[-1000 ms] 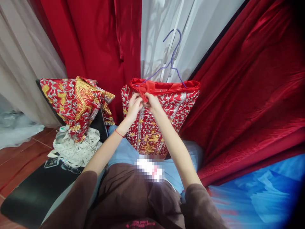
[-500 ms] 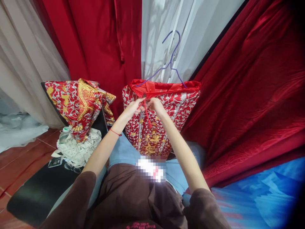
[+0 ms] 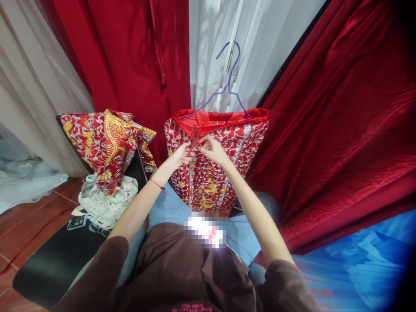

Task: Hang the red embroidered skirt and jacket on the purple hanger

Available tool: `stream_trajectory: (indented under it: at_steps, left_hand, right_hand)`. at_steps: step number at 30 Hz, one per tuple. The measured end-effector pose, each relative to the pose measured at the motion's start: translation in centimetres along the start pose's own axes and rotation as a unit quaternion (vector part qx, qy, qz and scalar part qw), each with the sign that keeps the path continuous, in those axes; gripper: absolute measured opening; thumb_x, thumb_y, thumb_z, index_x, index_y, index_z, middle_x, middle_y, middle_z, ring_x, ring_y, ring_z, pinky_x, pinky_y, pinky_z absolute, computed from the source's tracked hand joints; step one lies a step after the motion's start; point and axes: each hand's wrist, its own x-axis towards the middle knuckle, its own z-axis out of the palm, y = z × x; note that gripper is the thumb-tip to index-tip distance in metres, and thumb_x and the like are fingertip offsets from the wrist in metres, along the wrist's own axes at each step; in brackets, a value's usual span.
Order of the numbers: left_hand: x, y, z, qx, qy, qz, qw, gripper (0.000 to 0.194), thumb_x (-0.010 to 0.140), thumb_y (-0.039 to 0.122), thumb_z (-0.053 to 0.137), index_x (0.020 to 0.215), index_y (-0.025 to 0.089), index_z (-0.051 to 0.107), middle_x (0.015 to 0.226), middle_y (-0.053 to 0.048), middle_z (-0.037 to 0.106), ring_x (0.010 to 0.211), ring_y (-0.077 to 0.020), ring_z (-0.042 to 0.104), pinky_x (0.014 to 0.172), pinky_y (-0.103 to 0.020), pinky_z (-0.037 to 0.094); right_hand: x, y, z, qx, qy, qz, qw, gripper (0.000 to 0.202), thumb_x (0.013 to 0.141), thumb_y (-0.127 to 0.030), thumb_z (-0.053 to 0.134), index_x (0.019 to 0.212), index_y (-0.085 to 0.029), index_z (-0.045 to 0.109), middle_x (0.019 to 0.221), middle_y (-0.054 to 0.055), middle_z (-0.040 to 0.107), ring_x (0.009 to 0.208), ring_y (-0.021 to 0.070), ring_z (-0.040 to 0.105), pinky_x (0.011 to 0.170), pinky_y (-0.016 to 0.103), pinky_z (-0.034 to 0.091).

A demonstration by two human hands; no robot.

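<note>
A red skirt-like garment [image 3: 211, 173] with silver and gold embroidery hangs in front of me from a purple wire hanger [image 3: 229, 80]. Red ties [image 3: 196, 141] cross near the left of its waistband. My left hand [image 3: 182, 155] pinches one tie, whose loose end dangles down over the embroidery. Fingers of my right hand [image 3: 212, 148] close on the other tie, just to the right of the crossing. Both hands are close against the garment's front, and the fingertips are partly hidden by the ties.
On the left, another embroidered red and gold garment [image 3: 97, 138] drapes over a black chair [image 3: 48, 264]. A white dotted cloth [image 3: 108, 201], a bottle [image 3: 87, 184] and glasses [image 3: 97, 229] lie there. Red curtains [image 3: 338, 121] flank the white one [image 3: 208, 52].
My hands have moved slightly down and apart. The ties now cross between them, and the dangling end has shifted left. The hanger and garment have shifted slightly left in view.
</note>
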Motion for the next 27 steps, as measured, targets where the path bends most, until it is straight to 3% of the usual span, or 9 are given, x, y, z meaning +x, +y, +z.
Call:
stream_trajectory:
  at_steps: [2,4,6,8,11,14,18,21,27]
  left_hand:
    - [-0.1,0.2,-0.6,0.014,0.059,0.086,0.994,0.026,0.087,0.037,0.060,0.075,0.016,0.050,0.057,0.007,0.042,0.035,0.0014,0.021,0.037,-0.013,0.008]
    - [-0.3,0.7,-1.1,0.043,0.096,0.151,0.983,0.021,0.084,0.030,0.065,0.075,0.016,0.051,0.059,0.007,0.044,0.037,0.0014,0.023,0.038,-0.014,0.010]
    - [-0.5,1.4,-1.4,0.091,0.127,0.187,0.970,0.016,0.082,0.025,0.067,0.079,0.016,0.055,0.063,0.006,0.049,0.040,0.0003,0.030,0.039,-0.015,0.014]
    - [-0.5,1.9,-1.4,0.152,0.139,0.207,0.956,0.013,0.081,0.022,0.070,0.085,0.016,0.058,0.067,0.005,0.056,0.047,-0.0021,0.043,0.044,-0.015,0.026]
    - [0.1,2.4,-0.9,0.222,0.102,0.242,0.939,0.013,0.083,0.020,0.069,0.090,0.016,0.059,0.075,0.001,0.065,0.066,-0.0078,0.062,0.063,-0.018,0.045]
    - [0.8,2.7,-0.3,0.267,0.087,0.274,0.920,0.013,0.089,0.022,0.065,0.095,0.016,0.055,0.077,0.000,0.067,0.065,-0.0100,0.064,0.069,-0.024,0.049]
    - [1.1,3.8,-0.1,0.339,0.118,0.324,0.875,0.015,0.091,0.027,0.063,0.097,0.016,0.053,0.077,0.000,0.066,0.059,-0.0098,0.060,0.062,-0.024,0.046]
    - [0.9,5.2,-0.3,0.404,0.100,0.363,0.834,0.016,0.090,0.031,0.063,0.090,0.015,0.058,0.075,-0.001,0.066,0.067,-0.0120,0.061,0.068,-0.025,0.046]
    - [1.0,8.6,-0.2,0.468,0.076,0.432,0.767,0.015,0.088,0.031,0.063,0.087,0.016,0.066,0.089,-0.004,0.069,0.084,-0.0156,0.060,0.084,-0.026,0.045]
  right_hand:
    - [-0.6,0.5,-0.9,-0.075,-0.072,0.099,0.990,0.009,0.083,-0.018,0.059,0.091,-0.019,0.055,0.057,-0.004,0.058,0.053,0.0116,0.054,0.056,0.025,0.044]
    - [-1.2,1.4,-1.7,-0.136,-0.170,0.227,0.949,0.003,0.085,-0.014,0.056,0.086,-0.016,0.057,0.054,0.000,0.060,0.048,0.0132,0.055,0.052,0.027,0.045]
    - [-1.6,2.3,-2.4,-0.183,-0.228,0.299,0.909,0.000,0.084,-0.014,0.060,0.084,-0.014,0.060,0.055,0.003,0.062,0.045,0.0145,0.057,0.051,0.029,0.047]
    - [-1.6,2.7,-2.6,-0.168,-0.232,0.274,0.918,0.012,0.082,-0.018,0.067,0.092,-0.014,0.061,0.064,0.004,0.067,0.048,0.0143,0.059,0.054,0.030,0.051]
    - [-0.2,1.8,-1.9,-0.009,-0.158,0.117,0.980,0.034,0.080,-0.029,0.071,0.109,-0.017,0.059,0.097,0.008,0.073,0.073,0.0160,0.069,0.074,0.033,0.059]
    - [2.0,-0.1,-0.9,0.144,-0.087,-0.015,0.986,0.038,0.078,-0.035,0.073,0.109,-0.019,0.059,0.116,0.009,0.070,0.103,0.0184,0.067,0.096,0.036,0.054]
    - [4.0,-1.9,-1.0,0.212,-0.108,-0.015,0.971,0.029,0.076,-0.035,0.076,0.094,-0.018,0.062,0.091,0.004,0.072,0.088,0.0160,0.067,0.091,0.033,0.053]
    - [4.5,-2.4,-2.3,0.181,-0.101,-0.004,0.978,0.024,0.083,-0.039,0.070,0.084,-0.016,0.063,0.072,0.000,0.066,0.069,0.0116,0.060,0.078,0.028,0.053]
    - [6.4,-3.2,-6.1,0.088,-0.058,-0.001,0.994,0.021,0.091,-0.037,0.063,0.084,-0.019,0.058,0.062,-0.004,0.051,0.057,0.0095,0.045,0.057,0.023,0.043]
